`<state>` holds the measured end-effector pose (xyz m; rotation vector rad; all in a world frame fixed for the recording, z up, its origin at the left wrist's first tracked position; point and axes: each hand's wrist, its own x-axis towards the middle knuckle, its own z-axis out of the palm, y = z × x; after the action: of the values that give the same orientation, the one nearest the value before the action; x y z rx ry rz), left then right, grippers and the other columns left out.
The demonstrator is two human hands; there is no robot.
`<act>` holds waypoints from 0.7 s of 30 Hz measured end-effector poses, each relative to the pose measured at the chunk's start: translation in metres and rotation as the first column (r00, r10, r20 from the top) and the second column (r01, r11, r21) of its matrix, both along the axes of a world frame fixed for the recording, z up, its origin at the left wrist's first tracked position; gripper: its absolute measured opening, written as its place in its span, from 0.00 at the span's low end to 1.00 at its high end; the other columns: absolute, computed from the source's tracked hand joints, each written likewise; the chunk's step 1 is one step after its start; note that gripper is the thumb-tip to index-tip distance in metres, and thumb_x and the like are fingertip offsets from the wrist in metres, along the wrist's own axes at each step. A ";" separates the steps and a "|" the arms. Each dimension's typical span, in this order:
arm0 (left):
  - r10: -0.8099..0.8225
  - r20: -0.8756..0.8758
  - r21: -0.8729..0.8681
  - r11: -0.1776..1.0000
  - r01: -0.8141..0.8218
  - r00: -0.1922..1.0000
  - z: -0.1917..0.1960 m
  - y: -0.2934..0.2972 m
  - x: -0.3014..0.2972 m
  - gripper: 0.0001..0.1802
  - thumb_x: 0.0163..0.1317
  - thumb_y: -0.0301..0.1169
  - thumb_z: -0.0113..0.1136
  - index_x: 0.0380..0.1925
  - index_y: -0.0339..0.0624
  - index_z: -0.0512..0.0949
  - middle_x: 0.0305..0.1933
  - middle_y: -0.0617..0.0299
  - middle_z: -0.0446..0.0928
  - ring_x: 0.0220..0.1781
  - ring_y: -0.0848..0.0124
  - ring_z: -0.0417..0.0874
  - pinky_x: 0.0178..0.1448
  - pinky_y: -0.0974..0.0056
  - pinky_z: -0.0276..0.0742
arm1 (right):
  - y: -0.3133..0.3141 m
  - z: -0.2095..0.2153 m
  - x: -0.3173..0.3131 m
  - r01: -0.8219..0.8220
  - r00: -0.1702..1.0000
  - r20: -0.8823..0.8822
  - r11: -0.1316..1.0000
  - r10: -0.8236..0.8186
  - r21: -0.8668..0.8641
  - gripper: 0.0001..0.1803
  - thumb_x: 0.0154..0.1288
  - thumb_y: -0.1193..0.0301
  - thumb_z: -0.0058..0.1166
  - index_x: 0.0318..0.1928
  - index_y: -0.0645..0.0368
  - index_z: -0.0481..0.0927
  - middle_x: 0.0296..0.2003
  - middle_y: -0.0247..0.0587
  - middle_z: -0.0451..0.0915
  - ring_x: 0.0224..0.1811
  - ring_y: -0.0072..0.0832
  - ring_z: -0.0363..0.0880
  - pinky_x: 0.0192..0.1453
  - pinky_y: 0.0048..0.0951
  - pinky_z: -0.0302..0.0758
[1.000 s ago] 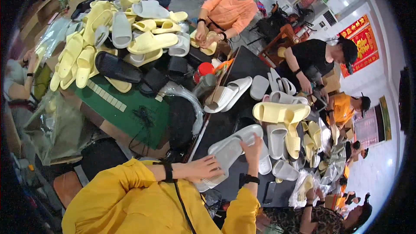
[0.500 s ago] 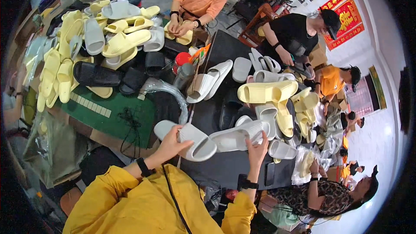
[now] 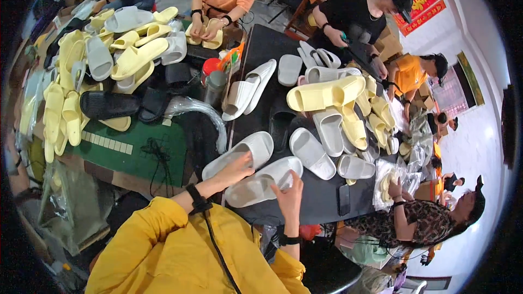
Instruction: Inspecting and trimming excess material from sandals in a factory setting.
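The person in the yellow sleeves works at the near edge of a dark surface. Two pale grey slippers lie there side by side. The left hand rests on the near part of the left slipper; its fingers are spread flat on the sole and are not closed around it, so this grip is open and only touching. The right hand stands at the near right end of the right slipper. Its fingers are curled at the edge of the slipper with the thumb up, but I cannot tell if they really clamp it or only press against it. The two slippers almost touch each other along their length, and both point toward the far right.

Each wrist has a dark band, and a black cable runs from the left wrist down over the yellow clothing.

Just to the right of the right slipper there are more grey slippers, and farther away a long pale yellow slipper lies across others. To the left, a green mat carries black slippers, and behind it a big heap of yellow and grey slippers is piled. A clear plastic bag lies between the mat and the dark surface. Other people sit around the far and right sides, and they handle slippers too.
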<state>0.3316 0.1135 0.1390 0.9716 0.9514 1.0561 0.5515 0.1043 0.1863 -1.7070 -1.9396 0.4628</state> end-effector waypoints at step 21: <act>-0.144 -0.586 0.285 0.884 0.370 0.797 -0.040 -0.022 0.003 0.33 0.57 0.38 0.59 0.59 0.31 0.66 0.59 0.44 0.68 0.62 0.51 0.67 0.66 0.55 0.60 | -0.042 -0.040 0.010 0.006 0.994 -0.103 0.978 -0.028 -0.209 0.47 0.48 0.73 0.66 0.68 0.53 0.56 0.65 0.65 0.51 0.60 0.59 0.65 0.55 0.42 0.76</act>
<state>0.3347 0.0919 0.0994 1.7598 1.0440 0.7385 0.5615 0.0622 0.1467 -1.7863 -1.8538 0.7577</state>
